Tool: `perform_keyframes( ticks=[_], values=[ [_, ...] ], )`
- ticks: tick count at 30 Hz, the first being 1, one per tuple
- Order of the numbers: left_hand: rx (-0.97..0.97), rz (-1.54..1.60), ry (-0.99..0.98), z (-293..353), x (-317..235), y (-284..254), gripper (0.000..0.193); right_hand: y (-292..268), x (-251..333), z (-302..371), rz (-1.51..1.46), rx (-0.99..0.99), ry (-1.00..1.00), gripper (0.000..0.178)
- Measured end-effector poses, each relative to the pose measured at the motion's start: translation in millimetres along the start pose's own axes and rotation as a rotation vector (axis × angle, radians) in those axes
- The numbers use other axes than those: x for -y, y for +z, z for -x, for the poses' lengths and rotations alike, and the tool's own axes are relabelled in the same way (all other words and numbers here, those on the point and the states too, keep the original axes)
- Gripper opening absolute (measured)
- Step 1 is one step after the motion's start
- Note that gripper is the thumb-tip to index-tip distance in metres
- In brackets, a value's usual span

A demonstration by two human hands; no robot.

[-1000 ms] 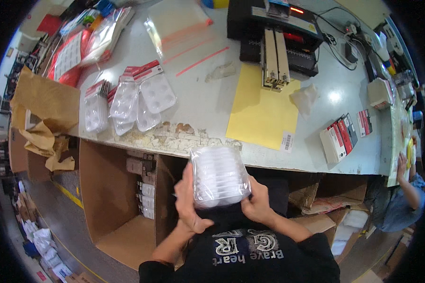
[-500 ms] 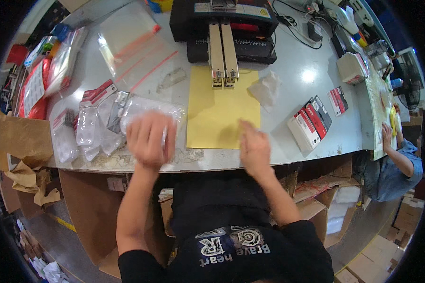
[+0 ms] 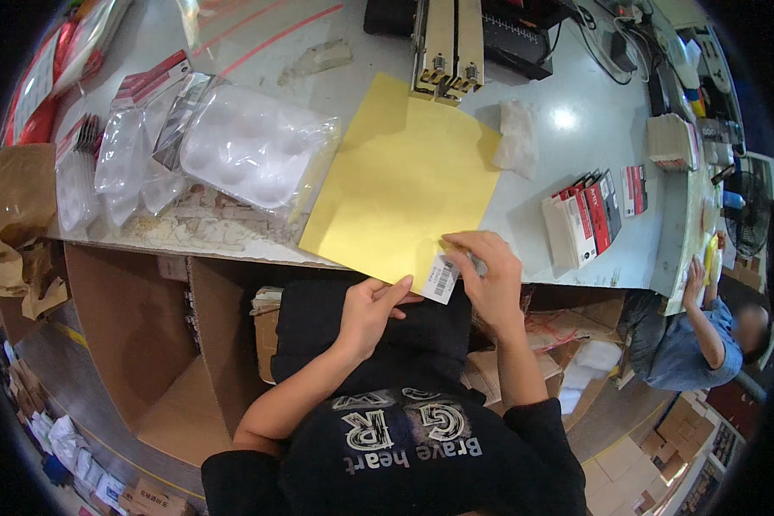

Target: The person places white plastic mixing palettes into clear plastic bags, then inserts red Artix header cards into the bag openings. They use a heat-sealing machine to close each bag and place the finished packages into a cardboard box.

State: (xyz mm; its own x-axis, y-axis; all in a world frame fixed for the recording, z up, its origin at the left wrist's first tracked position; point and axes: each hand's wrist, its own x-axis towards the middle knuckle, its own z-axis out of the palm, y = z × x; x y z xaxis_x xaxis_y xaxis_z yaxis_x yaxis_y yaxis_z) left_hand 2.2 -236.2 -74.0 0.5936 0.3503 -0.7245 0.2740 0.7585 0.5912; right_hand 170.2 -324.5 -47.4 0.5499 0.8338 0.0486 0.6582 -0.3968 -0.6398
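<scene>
Your right hand (image 3: pixel 493 279) is narrowed at the white label (image 3: pixel 440 282); I can't tell if it grips. Your left hand (image 3: pixel 371 314) pinches the yellow sheet (image 3: pixel 404 172), whose near corner overhangs the bench's (image 3: pixel 611 258) front edge. Uneven pulling could crease the label; a slack left pinch could let the sheet skew toward the bagged tray (image 3: pixel 254 146).
</scene>
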Motion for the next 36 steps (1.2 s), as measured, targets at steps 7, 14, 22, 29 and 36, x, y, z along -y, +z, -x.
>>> perform_keyframes(
  ticks=[7,14,22,29,36],
  values=[
    [0.066,-0.130,0.082,-4,-13,15,0.026,-3,-13,-9,-0.307,0.186,0.176,0.026],
    [-0.023,-0.256,0.241,-14,-11,24,0.026,-2,-19,-12,-0.225,0.182,0.074,0.026],
    [-0.050,-0.414,0.328,-17,-11,19,0.023,7,-25,-7,-0.268,0.079,0.104,0.017],
    [-0.071,0.043,0.169,-22,-13,22,0.017,16,-25,6,-0.198,-0.055,0.120,0.015],
    [-0.133,0.140,0.188,-33,-7,31,0.025,-54,-15,-13,-0.674,-0.363,0.131,0.017]
  ],
)
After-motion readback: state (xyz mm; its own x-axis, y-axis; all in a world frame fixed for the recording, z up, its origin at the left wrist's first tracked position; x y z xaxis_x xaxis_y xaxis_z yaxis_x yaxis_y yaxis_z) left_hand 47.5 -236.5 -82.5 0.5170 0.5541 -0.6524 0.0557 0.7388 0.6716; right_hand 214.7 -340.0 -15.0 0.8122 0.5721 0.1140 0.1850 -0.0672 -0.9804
